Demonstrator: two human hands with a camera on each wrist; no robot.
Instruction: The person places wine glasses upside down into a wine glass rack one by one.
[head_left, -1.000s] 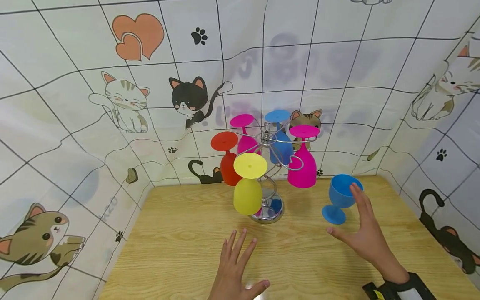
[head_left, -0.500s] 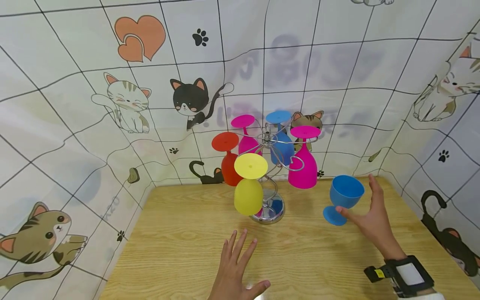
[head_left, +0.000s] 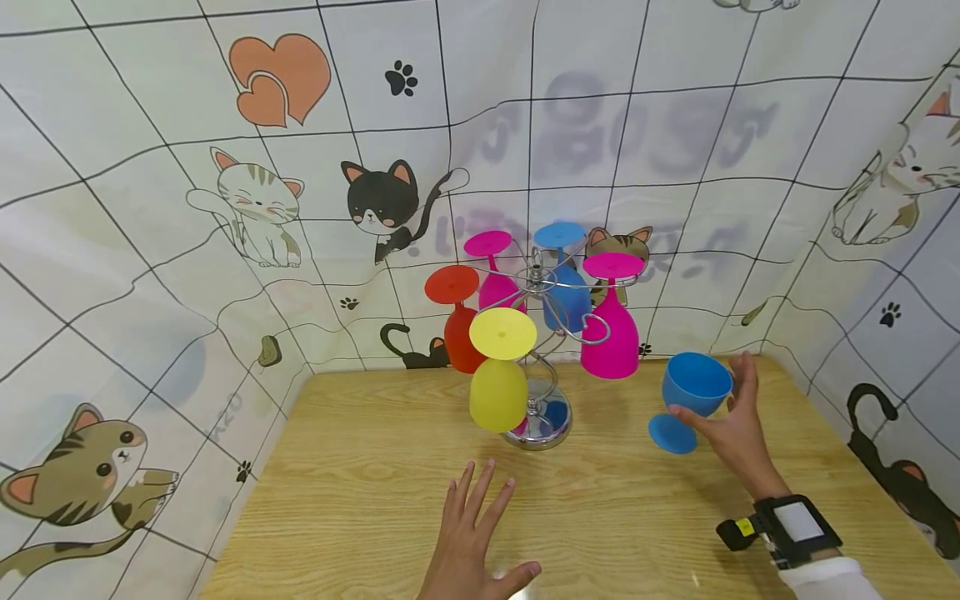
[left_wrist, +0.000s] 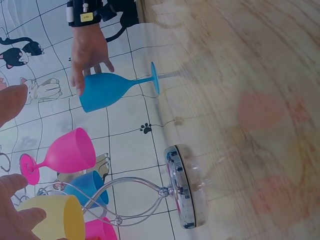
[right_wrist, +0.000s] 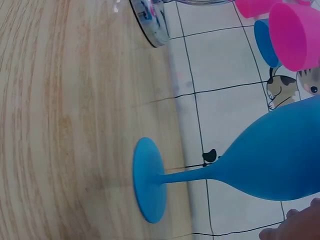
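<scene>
A blue goblet (head_left: pixel 696 385) stands upright on the wooden table, right of the metal rack. My right hand (head_left: pixel 738 433) is spread around its bowl, thumb in front and fingers on the far right side. In the right wrist view, a gap shows between the fingertips (right_wrist: pixel 295 225) and the blue bowl. My left hand (head_left: pixel 472 546) is spread with straight fingers over the table's near side, holding nothing. The chrome goblet rack (head_left: pixel 542 417) carries upside-down goblets: yellow (head_left: pixel 498 392), red (head_left: pixel 461 337), pink (head_left: pixel 609 337), a second pink (head_left: pixel 497 287) and blue (head_left: pixel 567 296).
The wooden table (head_left: pixel 360 492) meets a white sheet (head_left: pixel 495 167) with cat prints and grid lines at the back and sides. A black wrist device (head_left: pixel 795 525) sits on the right forearm.
My right hand has moved from in front of the standing blue goblet to its right side, then closer around its bowl. The left hand and the rack keep their places.
</scene>
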